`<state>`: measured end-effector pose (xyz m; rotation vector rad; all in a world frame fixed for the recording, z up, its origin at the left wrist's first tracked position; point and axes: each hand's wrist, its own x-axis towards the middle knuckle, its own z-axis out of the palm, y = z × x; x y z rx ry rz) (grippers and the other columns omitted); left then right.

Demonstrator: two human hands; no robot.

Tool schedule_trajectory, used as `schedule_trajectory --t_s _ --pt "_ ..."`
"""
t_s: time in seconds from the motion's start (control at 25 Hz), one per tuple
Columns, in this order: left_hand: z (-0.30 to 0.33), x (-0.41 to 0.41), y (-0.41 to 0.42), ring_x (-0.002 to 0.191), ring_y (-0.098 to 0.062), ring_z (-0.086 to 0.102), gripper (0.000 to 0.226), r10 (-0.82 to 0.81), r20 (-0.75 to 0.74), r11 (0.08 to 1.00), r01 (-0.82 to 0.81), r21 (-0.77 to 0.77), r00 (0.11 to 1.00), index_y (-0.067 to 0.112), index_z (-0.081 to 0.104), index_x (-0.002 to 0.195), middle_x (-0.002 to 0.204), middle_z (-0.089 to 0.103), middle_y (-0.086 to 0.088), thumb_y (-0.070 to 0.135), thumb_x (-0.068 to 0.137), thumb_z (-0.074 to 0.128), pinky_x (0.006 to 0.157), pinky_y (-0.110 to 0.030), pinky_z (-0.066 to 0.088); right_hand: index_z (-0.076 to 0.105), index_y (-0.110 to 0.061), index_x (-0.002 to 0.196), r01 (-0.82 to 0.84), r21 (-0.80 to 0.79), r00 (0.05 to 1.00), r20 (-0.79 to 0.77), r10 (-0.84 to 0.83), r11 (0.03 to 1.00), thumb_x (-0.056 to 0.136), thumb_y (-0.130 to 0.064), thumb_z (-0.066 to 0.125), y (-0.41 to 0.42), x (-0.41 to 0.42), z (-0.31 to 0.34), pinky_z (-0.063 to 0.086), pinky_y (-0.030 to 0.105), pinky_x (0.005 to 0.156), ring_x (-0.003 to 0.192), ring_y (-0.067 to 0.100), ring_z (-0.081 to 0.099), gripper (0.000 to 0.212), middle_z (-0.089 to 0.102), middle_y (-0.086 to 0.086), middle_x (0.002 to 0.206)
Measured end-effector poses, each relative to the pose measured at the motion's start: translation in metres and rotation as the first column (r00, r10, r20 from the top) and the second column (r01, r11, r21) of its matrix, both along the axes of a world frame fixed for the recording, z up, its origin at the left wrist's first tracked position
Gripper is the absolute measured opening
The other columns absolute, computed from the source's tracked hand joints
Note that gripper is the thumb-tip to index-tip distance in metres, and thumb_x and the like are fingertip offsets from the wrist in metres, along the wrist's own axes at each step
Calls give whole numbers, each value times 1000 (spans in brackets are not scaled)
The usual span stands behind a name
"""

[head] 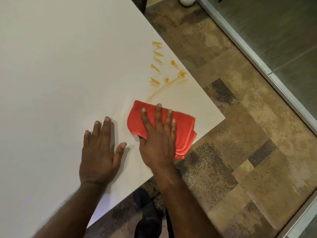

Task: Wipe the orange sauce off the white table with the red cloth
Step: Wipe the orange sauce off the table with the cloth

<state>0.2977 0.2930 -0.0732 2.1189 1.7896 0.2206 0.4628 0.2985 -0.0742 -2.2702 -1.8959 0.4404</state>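
The red cloth [181,127] is pressed flat against the tabletop [51,66] by the right hand [158,143], fingers [158,115] straight, just below the orange sauce [164,73]. Left of the cloth, the left hand [99,152] is laid flat, fingers spread.

Red cloth [181,124] — orange sauce [164,73] — white table [60,66]

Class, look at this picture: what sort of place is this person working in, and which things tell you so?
Probably an indoor room in a home or eatery: a white table smeared with orange sauce, a patchwork tile-look floor, and a metal-framed glass door beside it.
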Motion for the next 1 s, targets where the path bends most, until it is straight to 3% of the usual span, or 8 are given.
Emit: schedule_trajectory --t_s 0.12,0.28,0.52,0.8,1.0 --pt "0 -1 -1 151 -21 9 78 -3 5 1000 3 -2 1000 15 11 157 161 13 0 64 97 13 123 -40 1 2 -38 153 -11 -5 999 30 12 1000 92 -54 44 -3 19 1 -13 48 118 149 31 -13 75 -7 2 164" --pt "0 -2 0 151 -20 9 77 -15 20 1000 15 -5 1000 14 13 157 161 13 2 64 97 14 123 -40 1 -1 -39 152 118 -46 989 90 -113 992 92 -60 34 18 55 2 -15 50 116 149 33 -9 72 -6 2 164" --pt "0 -4 0 151 -19 9 76 -27 40 1000 27 0 999 14 14 157 160 11 4 62 98 16 123 -39 2 17 -31 153 181 16 982 -50 -180 983 98 -35 43 75 78 6 2 48 122 150 34 6 61 8 8 164" --pt "2 -4 0 150 -16 9 74 -28 36 1000 28 -12 999 15 12 156 160 13 3 60 99 19 122 -35 -1 19 -21 154 102 70 995 -23 -100 992 91 -22 42 53 71 4 -1 44 122 150 32 2 67 14 4 163" --pt "4 -3 1 149 -13 8 71 -22 35 1000 22 -13 999 13 20 155 159 20 2 56 99 23 122 -34 0 26 -19 152 436 86 892 -172 -418 896 95 -29 49 83 74 3 4 45 122 150 31 8 62 22 2 161"
